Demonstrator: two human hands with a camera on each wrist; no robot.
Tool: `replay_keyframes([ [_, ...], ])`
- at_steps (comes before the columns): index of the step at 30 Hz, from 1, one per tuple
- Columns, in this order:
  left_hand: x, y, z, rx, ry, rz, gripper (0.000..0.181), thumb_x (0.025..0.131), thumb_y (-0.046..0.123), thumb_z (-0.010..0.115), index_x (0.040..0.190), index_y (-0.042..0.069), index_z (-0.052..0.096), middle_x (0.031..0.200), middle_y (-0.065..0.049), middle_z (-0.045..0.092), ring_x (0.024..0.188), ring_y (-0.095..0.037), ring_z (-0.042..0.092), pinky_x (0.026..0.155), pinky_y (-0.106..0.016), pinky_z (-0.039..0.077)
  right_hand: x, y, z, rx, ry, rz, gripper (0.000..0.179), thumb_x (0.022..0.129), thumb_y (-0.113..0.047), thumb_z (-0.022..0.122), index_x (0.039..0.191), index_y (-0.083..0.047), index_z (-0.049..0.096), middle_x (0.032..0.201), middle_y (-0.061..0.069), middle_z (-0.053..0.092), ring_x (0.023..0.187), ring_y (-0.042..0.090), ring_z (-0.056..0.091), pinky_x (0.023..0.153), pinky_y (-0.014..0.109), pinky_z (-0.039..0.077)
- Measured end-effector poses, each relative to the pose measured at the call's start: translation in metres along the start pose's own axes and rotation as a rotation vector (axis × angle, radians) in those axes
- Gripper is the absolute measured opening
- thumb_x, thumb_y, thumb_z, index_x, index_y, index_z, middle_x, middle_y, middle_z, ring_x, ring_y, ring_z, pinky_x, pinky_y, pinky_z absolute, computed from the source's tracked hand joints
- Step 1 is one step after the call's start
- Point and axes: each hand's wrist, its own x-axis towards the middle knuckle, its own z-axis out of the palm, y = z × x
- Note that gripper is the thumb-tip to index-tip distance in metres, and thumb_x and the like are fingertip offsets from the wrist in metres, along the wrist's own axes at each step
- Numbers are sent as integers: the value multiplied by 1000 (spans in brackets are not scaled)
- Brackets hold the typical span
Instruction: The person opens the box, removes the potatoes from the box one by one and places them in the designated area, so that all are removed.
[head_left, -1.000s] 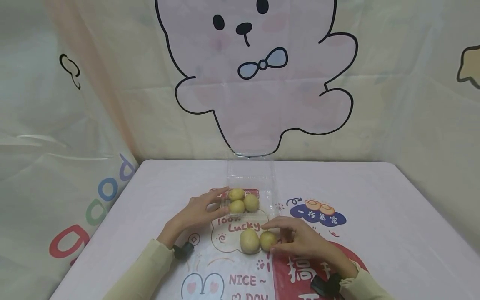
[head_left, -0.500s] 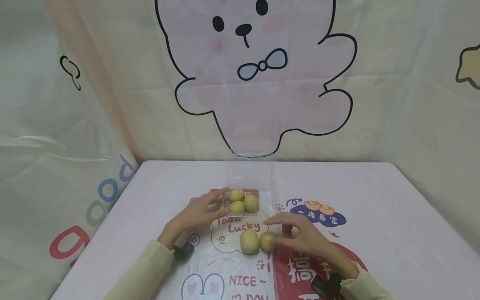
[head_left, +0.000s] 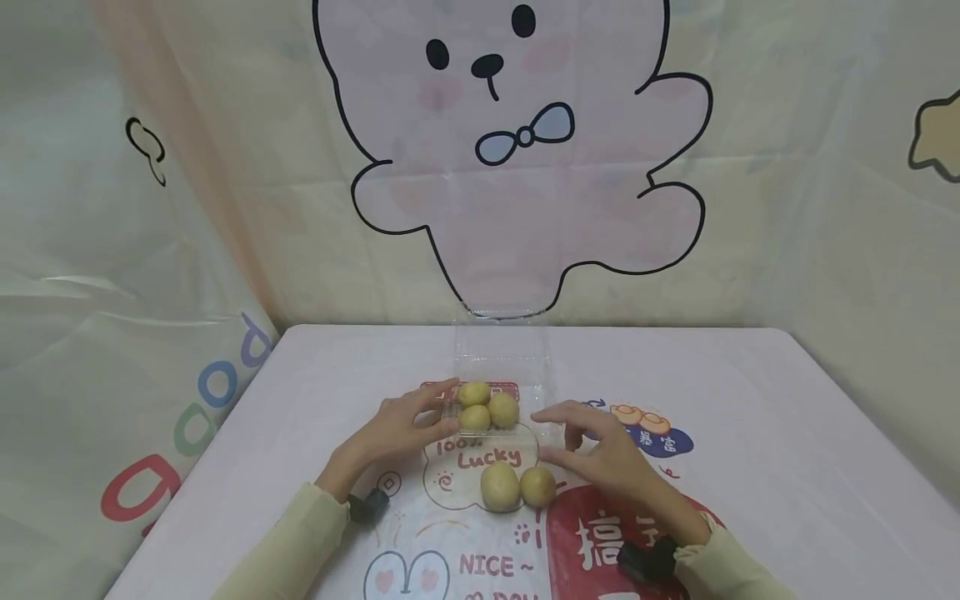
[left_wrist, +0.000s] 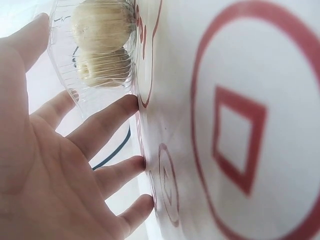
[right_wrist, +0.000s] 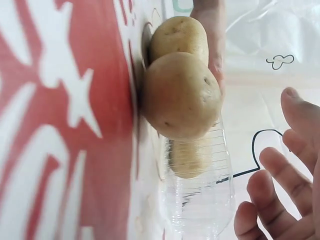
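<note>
The left hand (head_left: 393,429) lies at the left side of the clear box (head_left: 534,402), fingers spread and fairly straight; its thumb and index finger are at the plastic, and in the left wrist view the other fingertips rest on the table (head_left: 750,417). The right hand (head_left: 603,454) is empty, its fingers loosely bent and parted, and it hangs just right of the box's near corner. Three potatoes sit in the box, gathered toward its left part: one at the back (head_left: 474,393), one at the front (head_left: 475,417) and one to their right (head_left: 503,410). The lid (head_left: 501,343) is raised at the far side. Two more potatoes lie on the table on the near side of the box, side by side: a larger, paler one (head_left: 500,487) on the left and a smaller one (head_left: 537,487) on the right, close to the right hand but apart from it. Both sleeves (head_left: 285,542) are pale, and each wrist bears a black device (head_left: 369,506). Red lettering (head_left: 489,457) marks the tabletop near the potatoes, and a bear drawing (head_left: 517,208) covers the backdrop (head_left: 787,208).
</note>
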Motion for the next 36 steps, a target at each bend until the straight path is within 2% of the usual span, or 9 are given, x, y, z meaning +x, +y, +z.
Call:
replay_keyframes([
  [7, -1, 0, -1, -12, -3, 10, 73, 94, 65, 59, 158, 43, 31, 150, 2, 58, 156, -31, 28, 121, -73, 11, 15, 1, 1, -13, 47, -38, 41, 83, -12, 85, 122, -13, 73, 92, -4, 67, 68, 16, 55, 60, 29, 48],
  [15, 0, -2, 0, -16, -2, -4, 74, 92, 69, 59, 157, 47, 30, 150, 3, 57, 157, -29, 27, 121, -73, 9, 28, 12, 5, -22, 53, 39, 38, 86, -16, 83, 122, -19, 74, 108, -4, 73, 73, 9, 55, 68, 34, 50],
  [22, 0, -2, -1, -14, -6, 10, 74, 94, 67, 58, 158, 45, 30, 150, 2, 58, 156, -29, 29, 121, -72, 11, 35, 18, 10, -21, 42, 98, 39, 86, -19, 83, 123, -16, 74, 116, -1, 74, 86, 26, 62, 75, 43, 52],
  [26, 1, -2, -1, -13, -10, 4, 74, 93, 68, 58, 158, 47, 29, 150, 4, 58, 156, -27, 28, 122, -72, 10, 39, 19, 12, -22, 26, 121, 40, 86, -21, 83, 124, -16, 73, 119, -2, 74, 91, 31, 63, 81, 48, 53],
  [32, 1, -3, 0, -5, -2, 17, 74, 94, 67, 58, 158, 45, 30, 150, 3, 58, 156, -30, 29, 120, -73, 12, 46, 23, 15, -53, 12, 114, 40, 84, -21, 85, 123, -22, 74, 117, -3, 74, 89, 25, 62, 79, 45, 51],
  [36, 1, -2, 0, -6, 0, 21, 74, 94, 66, 58, 158, 44, 30, 150, 2, 58, 155, -31, 30, 121, -73, 11, 51, 26, 16, -78, -6, 84, 41, 83, -16, 85, 122, -21, 74, 116, 2, 76, 88, 23, 61, 78, 45, 50],
])
